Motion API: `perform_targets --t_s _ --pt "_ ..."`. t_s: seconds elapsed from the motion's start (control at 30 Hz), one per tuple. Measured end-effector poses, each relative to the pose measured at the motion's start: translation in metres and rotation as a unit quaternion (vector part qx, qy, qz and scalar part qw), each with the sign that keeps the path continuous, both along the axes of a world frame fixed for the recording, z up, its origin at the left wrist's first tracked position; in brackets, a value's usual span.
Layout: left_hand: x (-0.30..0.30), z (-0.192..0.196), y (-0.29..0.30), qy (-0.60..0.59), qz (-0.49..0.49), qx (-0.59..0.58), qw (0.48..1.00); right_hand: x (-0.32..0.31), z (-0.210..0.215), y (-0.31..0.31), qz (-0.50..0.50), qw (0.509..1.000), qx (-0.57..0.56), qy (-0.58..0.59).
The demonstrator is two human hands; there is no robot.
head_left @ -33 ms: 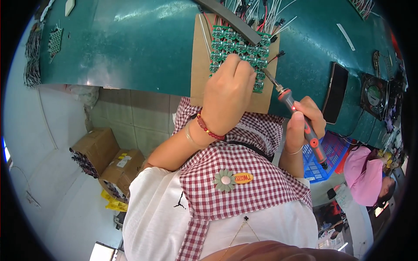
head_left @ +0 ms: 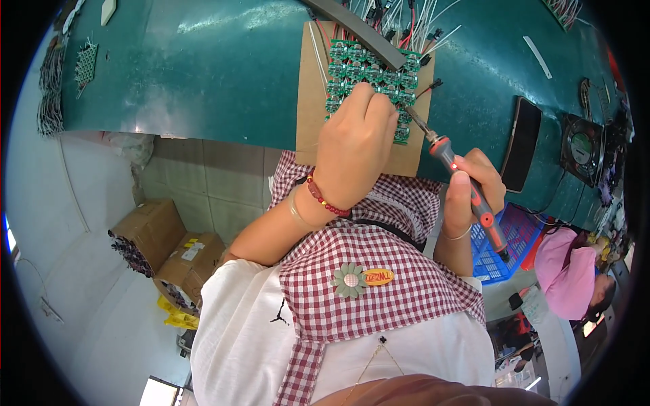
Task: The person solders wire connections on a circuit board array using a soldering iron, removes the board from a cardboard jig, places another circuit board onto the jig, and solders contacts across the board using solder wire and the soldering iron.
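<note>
My right hand [head_left: 478, 186] grips a grey and red soldering iron [head_left: 443, 150], a small red light glowing on its handle. The iron's tip reaches the right side of a panel of small green circuit boards [head_left: 353, 70], close to the fingers of my left hand [head_left: 355, 139]. That left hand is closed over the panel's near part. Its fingertips point down and away, so what they pinch is hidden. Under the panel is a brown cardboard sheet [head_left: 311, 128]. A dark grey bar [head_left: 369, 37] lies across the boards, and red, black and white wires [head_left: 406, 24] fan out beyond them.
On the green table [head_left: 223, 81], a phone [head_left: 521, 143] and a small fan [head_left: 582, 150] lie to the right. A blue basket [head_left: 497, 254] is below the table edge. Cardboard boxes [head_left: 152, 230] stand at lower left. A person in pink [head_left: 565, 274] is at the right.
The soldering iron has shifted slightly left, its tip closer to my left fingers. My left hand and the boards stay essentially in place.
</note>
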State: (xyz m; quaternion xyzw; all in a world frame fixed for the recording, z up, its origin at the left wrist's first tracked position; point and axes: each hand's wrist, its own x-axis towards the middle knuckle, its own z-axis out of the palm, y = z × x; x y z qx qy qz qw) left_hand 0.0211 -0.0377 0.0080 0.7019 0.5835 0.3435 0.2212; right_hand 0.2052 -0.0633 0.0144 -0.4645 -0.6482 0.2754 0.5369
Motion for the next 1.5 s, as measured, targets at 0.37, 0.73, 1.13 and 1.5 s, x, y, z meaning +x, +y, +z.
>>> perform_targets --t_s 0.37,0.73,1.13,1.5 --pt "-0.007 0.002 0.0 0.023 0.035 0.044 0.998 0.004 0.015 0.01 0.016 1.0 0.009 0.004" --pt "-0.011 0.006 0.001 -0.088 0.054 -0.015 0.995 0.046 0.017 0.037 -0.023 0.956 -0.176 0.235" --pt "-0.008 0.001 0.01 -0.047 0.036 -0.012 0.998 0.061 0.015 0.087 0.095 0.932 -0.314 0.153" --pt "-0.005 0.004 0.012 -0.043 0.019 -0.006 0.999 0.06 0.009 0.107 0.124 0.922 -0.343 0.128"
